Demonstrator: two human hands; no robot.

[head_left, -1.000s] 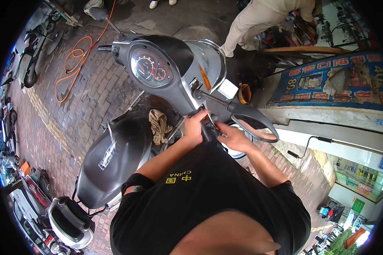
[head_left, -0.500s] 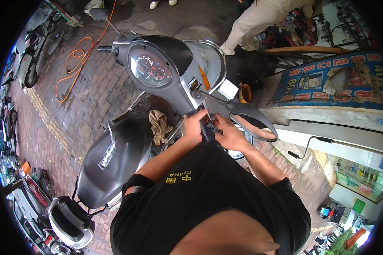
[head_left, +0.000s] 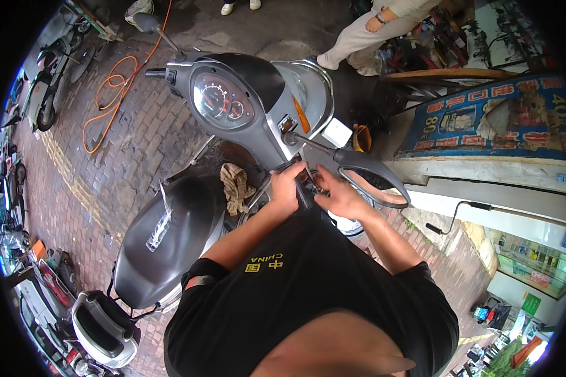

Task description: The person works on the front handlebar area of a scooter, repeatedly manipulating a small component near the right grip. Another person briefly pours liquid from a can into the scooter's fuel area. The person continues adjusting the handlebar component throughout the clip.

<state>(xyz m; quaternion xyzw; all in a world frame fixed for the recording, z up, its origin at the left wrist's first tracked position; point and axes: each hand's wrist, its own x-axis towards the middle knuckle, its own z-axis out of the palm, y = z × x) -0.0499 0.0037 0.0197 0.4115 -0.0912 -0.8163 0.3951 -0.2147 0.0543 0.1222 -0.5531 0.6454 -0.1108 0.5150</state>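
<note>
A grey scooter (head_left: 267, 141) stands in front of me, with its round-dialled instrument panel (head_left: 223, 100) facing up. My left hand (head_left: 286, 188) is closed around the black handlebar grip (head_left: 304, 198) on the near side, its index finger reaching to the grip's inner end. Just right of the grip is my right hand (head_left: 341, 198), index finger partly extended and the other fingers bent toward small parts by the brake lever. What those fingers hold is too hidden to make out. A black mirror (head_left: 374, 186) sticks out above my right hand.
A crumpled brown cloth (head_left: 236, 187) lies beside the black seat (head_left: 170, 239). An orange hose (head_left: 110, 94) coils on the brick paving. Another person (head_left: 380, 34) stands beyond the scooter's front, near tools. A blue signboard (head_left: 484, 119) leans right. Parked scooters line the left.
My right index finger has lifted and straightened a little, and the hand has shifted slightly. My left hand stays on the grip. The other person has moved, and one hand now shows.
</note>
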